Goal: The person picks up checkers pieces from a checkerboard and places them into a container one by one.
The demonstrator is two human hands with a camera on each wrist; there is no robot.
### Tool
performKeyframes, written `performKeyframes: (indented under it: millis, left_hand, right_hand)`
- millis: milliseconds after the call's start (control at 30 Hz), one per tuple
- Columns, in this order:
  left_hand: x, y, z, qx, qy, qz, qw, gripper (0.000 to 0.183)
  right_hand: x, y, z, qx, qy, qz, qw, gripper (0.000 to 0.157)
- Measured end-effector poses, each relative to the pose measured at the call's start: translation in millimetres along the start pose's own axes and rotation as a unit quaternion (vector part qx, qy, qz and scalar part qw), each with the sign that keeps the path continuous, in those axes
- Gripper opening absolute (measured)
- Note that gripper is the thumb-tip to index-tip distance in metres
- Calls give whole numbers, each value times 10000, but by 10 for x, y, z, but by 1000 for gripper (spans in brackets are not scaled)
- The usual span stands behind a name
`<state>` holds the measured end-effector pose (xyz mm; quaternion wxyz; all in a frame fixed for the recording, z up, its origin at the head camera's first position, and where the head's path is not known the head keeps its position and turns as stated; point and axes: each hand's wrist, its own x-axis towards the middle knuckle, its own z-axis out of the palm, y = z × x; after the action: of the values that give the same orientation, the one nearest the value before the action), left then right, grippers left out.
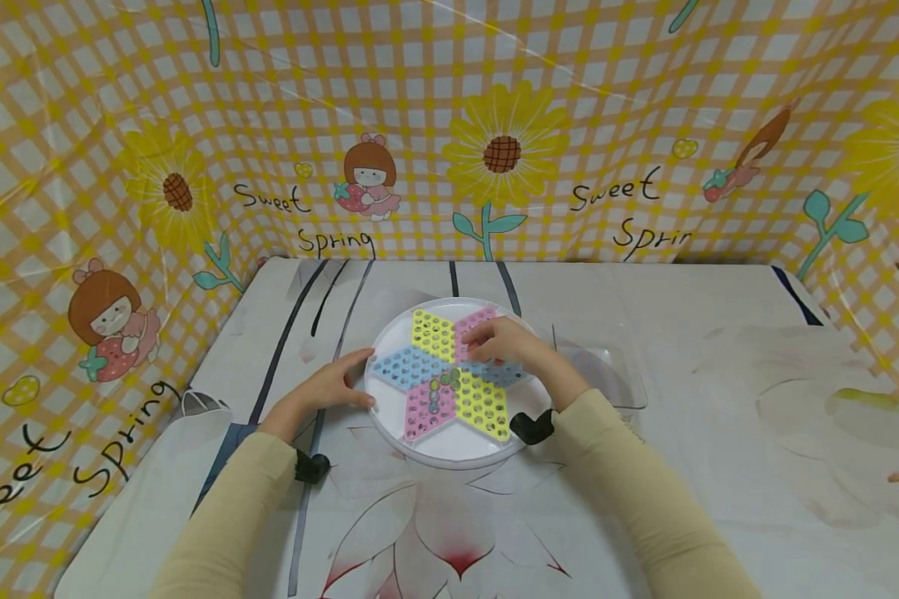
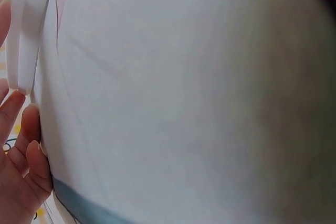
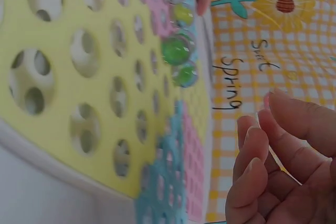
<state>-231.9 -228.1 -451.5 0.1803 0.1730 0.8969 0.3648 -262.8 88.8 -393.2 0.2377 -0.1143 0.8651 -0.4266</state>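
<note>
A round white Chinese checkers board [image 1: 386, 416] with a yellow, pink and blue star of holes lies on the table. Several glass marbles [image 1: 434, 396] sit in a bent row from the pink point to the middle; the right wrist view shows green marbles [image 3: 176, 51] among them. My left hand [image 1: 331, 384] touches the board's left rim with thumb and fingers spread. Above the right side of the star hovers my right hand [image 1: 505, 343], fingers curled, thumb and index tips close together. A small pinkish sliver shows between those tips; I cannot tell whether it is something held.
Right of the board, partly behind the right forearm, stands a clear plastic box [image 1: 622, 374]. A white object with a dark inside [image 1: 202, 405] lies at the left table edge. Yellow checked cloth [image 1: 419, 75] hangs around the back and sides of the table.
</note>
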Motion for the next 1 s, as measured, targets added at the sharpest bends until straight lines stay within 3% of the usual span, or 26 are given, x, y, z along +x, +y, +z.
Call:
performKeyframes:
  millis: [367, 1000]
  left_hand:
    - [35, 13, 25, 101, 35, -398, 9992, 90]
    - [35, 15, 20, 56, 30, -372, 9993, 90]
  right_hand:
    - [167, 18, 168, -527, -506, -76, 9973, 31]
    - [176, -60, 256, -1623, -952, -370, 9814, 29]
